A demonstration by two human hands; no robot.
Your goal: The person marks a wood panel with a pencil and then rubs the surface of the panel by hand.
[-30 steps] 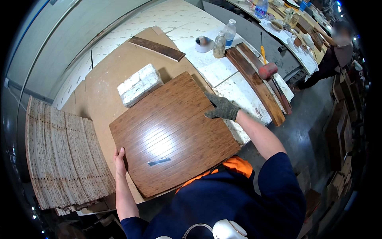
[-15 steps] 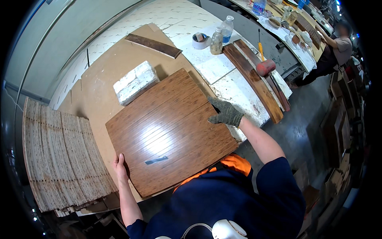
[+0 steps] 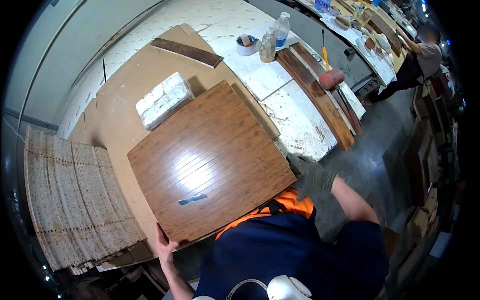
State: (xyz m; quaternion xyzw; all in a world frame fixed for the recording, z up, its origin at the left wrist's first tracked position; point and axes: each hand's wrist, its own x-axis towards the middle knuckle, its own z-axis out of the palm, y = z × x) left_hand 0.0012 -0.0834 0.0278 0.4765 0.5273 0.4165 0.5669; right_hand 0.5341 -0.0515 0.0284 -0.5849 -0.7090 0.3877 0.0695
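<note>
A brown wooden panel [image 3: 235, 165] of joined boards lies flat in front of me, with a small dark bluish strip [image 3: 192, 199] on its near part. My bare left hand [image 3: 165, 246] is at the panel's near left corner, its fingers stretched along the edge and the thumb apart. By the right corner is my right hand [image 3: 315, 172] in a dark grey work glove. Motion smears its fingers, so I cannot tell their pose or whether they touch the panel. A white wrapped block [image 3: 165, 100] sits against the panel's far edge.
Stacked pale boards [image 3: 77, 200] stand at the left. Brown cardboard [image 3: 117, 107] under the panel carries a loose wood strip [image 3: 187, 52]. Farther right are a tape roll [image 3: 246, 46], bottles [image 3: 282, 30], curved wood strips [image 3: 315, 97], a red mallet [image 3: 331, 79] and a co-worker [image 3: 425, 55].
My right hand has slid off the panel's top, down and right to its corner. My left hand has moved down the left edge to the near corner.
</note>
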